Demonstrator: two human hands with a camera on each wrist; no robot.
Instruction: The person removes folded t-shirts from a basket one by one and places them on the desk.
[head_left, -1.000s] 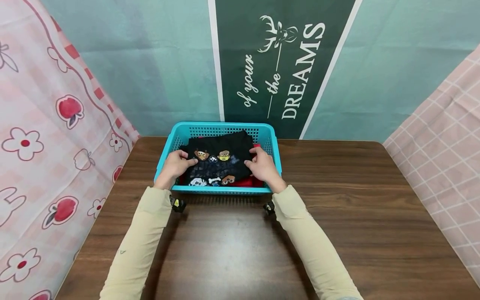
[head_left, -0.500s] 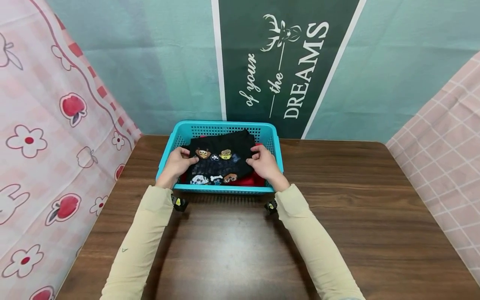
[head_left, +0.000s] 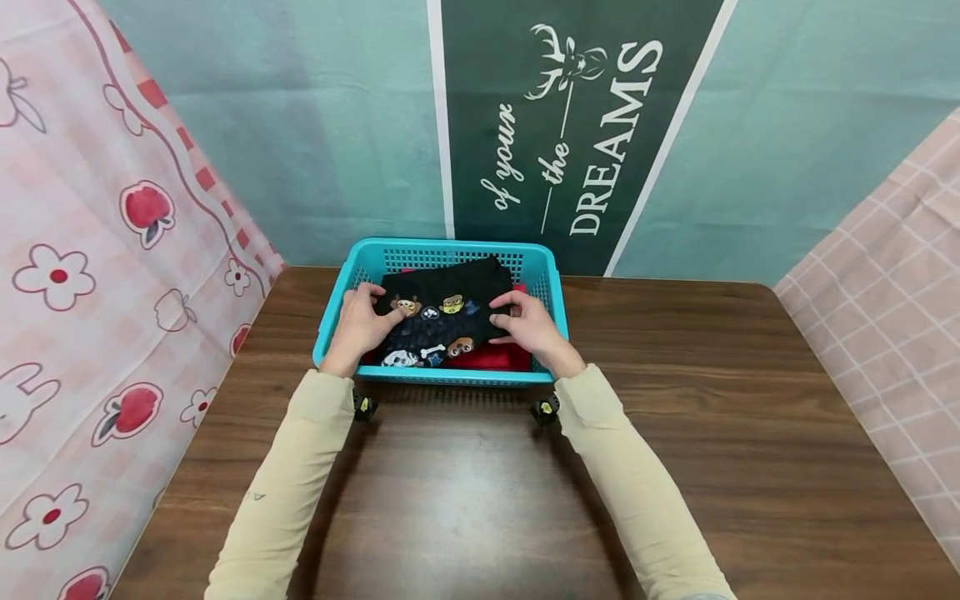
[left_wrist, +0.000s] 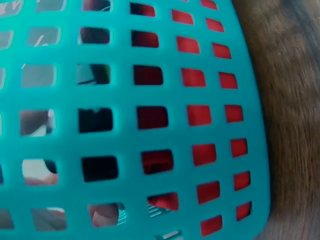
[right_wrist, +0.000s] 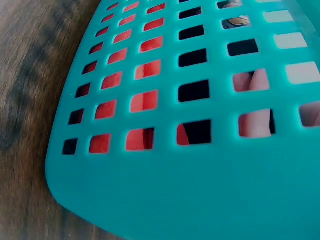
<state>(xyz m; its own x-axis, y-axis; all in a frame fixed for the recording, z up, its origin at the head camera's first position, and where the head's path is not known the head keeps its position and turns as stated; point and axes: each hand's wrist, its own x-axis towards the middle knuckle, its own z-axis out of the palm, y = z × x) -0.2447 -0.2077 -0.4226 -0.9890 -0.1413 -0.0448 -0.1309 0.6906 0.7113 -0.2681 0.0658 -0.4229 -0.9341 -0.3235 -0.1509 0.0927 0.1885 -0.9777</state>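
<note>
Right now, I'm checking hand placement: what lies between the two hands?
The black cloth with cartoon prints lies between the left hand and the right hand; the head view shows it.

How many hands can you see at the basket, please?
2: the left hand at the left side of the black cloth and the right hand at its right side, both in the basket. No others show.

Rectangular turquoise plastic basket (head_left: 450, 377) stands on far part of brown wood-grain table (head_left: 465, 483), left of its middle, before teal-and-green cloth backdrop (head_left: 345, 150). In it, black printed cloth (head_left: 418, 335) lies on red cloth (head_left: 491, 359), between left hand (head_left: 360, 323) and right hand (head_left: 532, 325). Pink-and-white printed curtain (head_left: 82, 333) left of table; pink checked curtain (head_left: 900, 283), right.
</note>
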